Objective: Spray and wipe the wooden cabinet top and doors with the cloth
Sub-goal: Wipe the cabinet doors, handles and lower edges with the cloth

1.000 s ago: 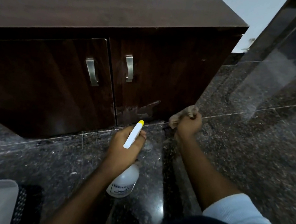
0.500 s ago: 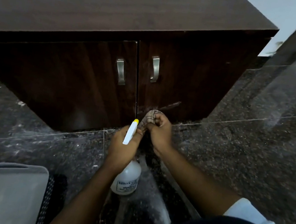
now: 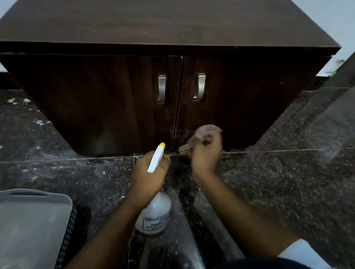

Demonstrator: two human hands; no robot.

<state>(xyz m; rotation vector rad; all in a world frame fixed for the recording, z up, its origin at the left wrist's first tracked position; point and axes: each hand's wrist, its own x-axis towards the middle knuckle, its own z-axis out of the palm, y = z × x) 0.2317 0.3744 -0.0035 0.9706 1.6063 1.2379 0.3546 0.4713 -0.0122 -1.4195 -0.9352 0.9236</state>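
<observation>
- Cloth (image 3: 206, 131), soft and light, presses at 7 o'clock on the right cabinet door (image 3: 234, 106), wadded in the right hand (image 3: 206, 156); a bunched hold likely suits it.
- Left hand (image 3: 149, 176) clasps the spray bottle (image 3: 153, 216) by its neck.

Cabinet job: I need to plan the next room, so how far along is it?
Done: nothing certain; the cabinet top looks dry and even. In hand: the right hand holds the cloth low on the right door, beside a pale smear; the left hand grips the spray bottle. Left: probably the rest of that door and the left door, which shows no streaks.
</observation>
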